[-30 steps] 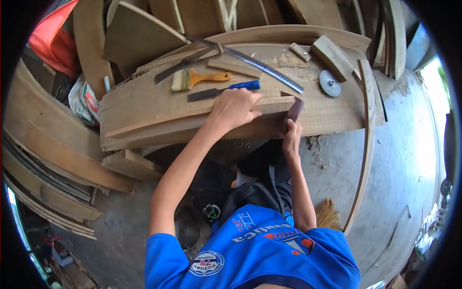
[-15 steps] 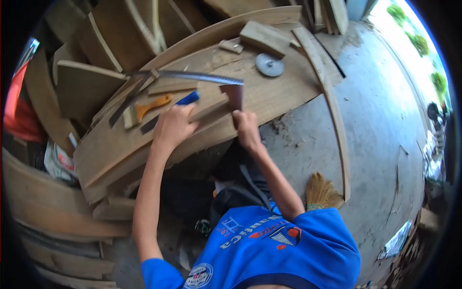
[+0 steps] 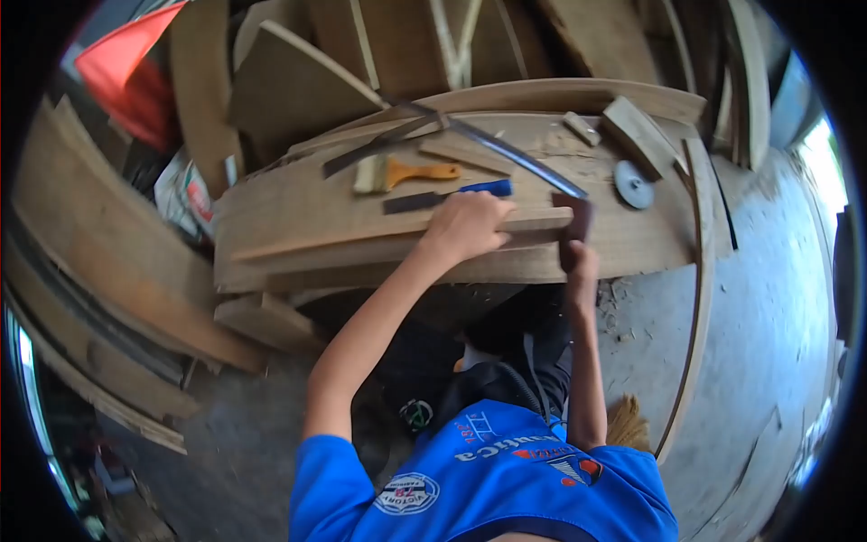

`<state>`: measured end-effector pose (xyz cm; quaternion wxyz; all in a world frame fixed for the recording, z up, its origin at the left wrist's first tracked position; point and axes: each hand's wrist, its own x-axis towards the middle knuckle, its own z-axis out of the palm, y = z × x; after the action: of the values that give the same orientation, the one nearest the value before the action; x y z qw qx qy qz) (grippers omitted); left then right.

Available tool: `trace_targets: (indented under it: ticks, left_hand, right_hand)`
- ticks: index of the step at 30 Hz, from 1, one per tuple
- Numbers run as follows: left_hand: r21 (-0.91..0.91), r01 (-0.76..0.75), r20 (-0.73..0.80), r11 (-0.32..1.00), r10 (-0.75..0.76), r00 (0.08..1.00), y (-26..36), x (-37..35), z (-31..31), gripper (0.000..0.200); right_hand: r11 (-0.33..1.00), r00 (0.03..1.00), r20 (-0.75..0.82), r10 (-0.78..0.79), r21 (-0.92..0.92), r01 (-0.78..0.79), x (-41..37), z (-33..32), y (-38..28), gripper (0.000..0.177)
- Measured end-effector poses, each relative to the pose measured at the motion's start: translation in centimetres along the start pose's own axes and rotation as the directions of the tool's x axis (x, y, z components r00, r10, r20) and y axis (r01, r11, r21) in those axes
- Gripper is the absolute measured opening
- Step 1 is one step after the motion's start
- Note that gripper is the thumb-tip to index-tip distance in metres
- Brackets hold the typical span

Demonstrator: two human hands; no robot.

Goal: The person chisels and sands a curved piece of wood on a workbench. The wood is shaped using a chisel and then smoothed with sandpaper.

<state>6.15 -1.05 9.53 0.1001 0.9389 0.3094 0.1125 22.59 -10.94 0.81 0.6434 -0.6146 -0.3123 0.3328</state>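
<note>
My right hand [image 3: 581,260] grips the dark brown wooden stock of a try square [image 3: 575,221], an L-shaped tool. Its long steel blade [image 3: 515,158] runs up and left over the workboard. The stock is up against the end of a narrow wooden strip [image 3: 542,219]. My left hand [image 3: 467,226] is closed over that strip, thumb on the near side. Just beyond its knuckles lies a blue-handled tool [image 3: 488,188] with a flat dark blade. A paintbrush [image 3: 411,173] with an orange handle rests farther back.
The thick wooden workboard [image 3: 298,221] bears a grey disc [image 3: 634,185], a wood block [image 3: 632,135] and a dark flat strip [image 3: 375,146]. A long thin batten [image 3: 700,298] leans at its right end. Curved planks [image 3: 117,235] are stacked left; a straw broom [image 3: 628,423] stands on the floor.
The camera has turned left, so the bench and hands sit farther right in view. Both hands keep their holds on the strip and the try square.
</note>
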Motion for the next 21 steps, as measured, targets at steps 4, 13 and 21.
trace_targets:
  ticks: [4,13,21]
  left_hand:
    - [0.032,-0.019,-0.075,0.999,0.022,0.997,-0.7,-0.3,0.0,0.021]
    - [-0.061,0.042,-0.052,0.997,-0.045,0.998,0.3,-0.1,-0.3,0.024]
    - [0.072,0.02,0.031,0.997,-0.022,0.999,-0.1,0.0,0.1,0.026]
  right_hand:
    - [0.988,0.989,0.129,0.067,0.129,-0.083,0.7,-1.4,-2.6,0.027]
    - [0.987,0.988,0.018,0.152,0.042,-0.153,0.4,0.2,2.9,0.024]
    - [0.984,0.999,0.044,-0.018,0.179,0.01,-0.3,0.0,-2.5,0.034]
